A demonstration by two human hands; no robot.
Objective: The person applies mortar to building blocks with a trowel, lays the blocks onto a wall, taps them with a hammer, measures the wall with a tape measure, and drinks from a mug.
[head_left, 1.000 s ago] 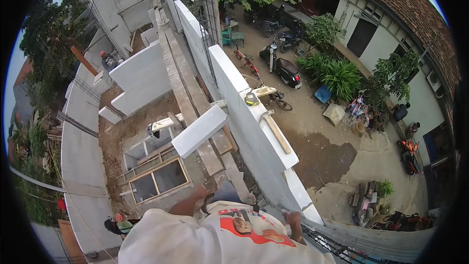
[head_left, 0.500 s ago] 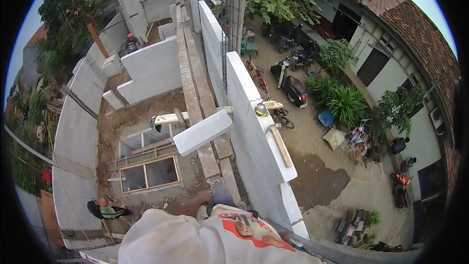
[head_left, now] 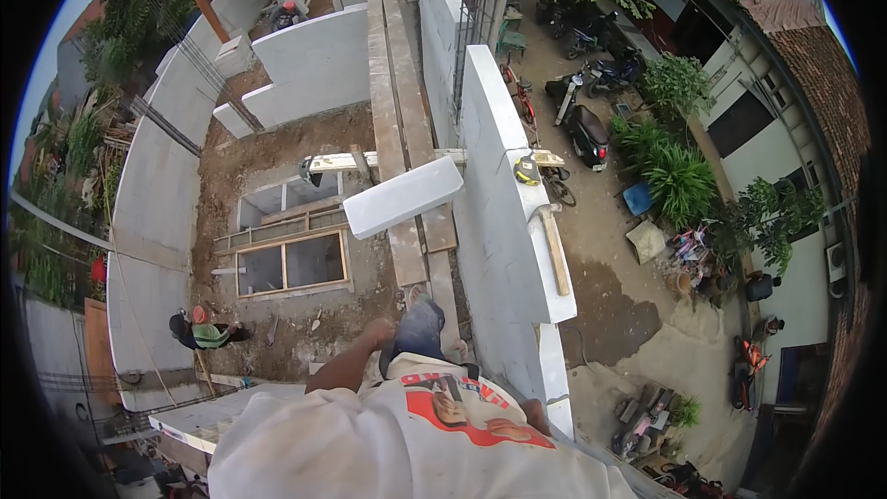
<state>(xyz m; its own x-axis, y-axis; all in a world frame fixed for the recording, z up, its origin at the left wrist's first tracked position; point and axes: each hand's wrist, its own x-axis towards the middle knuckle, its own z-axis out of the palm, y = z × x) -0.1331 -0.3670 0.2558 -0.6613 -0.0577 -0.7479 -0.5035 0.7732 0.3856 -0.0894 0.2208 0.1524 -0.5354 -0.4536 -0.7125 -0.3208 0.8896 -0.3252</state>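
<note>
My left hand [head_left: 376, 331] hangs beside my left knee, above the dirt floor; its fingers are too small and blurred to make out. My right hand [head_left: 536, 414] is low beside the white block wall [head_left: 504, 212], partly covered by my shirt, so its fingers do not show. In front of my feet a white lightweight block [head_left: 404, 197] lies slantwise across the scaffold planks [head_left: 397, 111]. On the wall's top rest a wooden-handled hammer [head_left: 555, 254] and a yellow-black tape measure [head_left: 527, 169]. No held object is visible.
A wooden crossbar [head_left: 346, 163] passes near the block. Below left are framed pits [head_left: 291, 263] and a person in a green-striped top [head_left: 208, 331]; another person in a red cap [head_left: 288, 14] is farther off. Motorbikes [head_left: 587, 134] stand in the yard at right.
My view has tilted downward and shifted left, so the scene sits higher and more to the right. My left forearm and hand show more plainly. The block, hammer and tape measure stay put.
</note>
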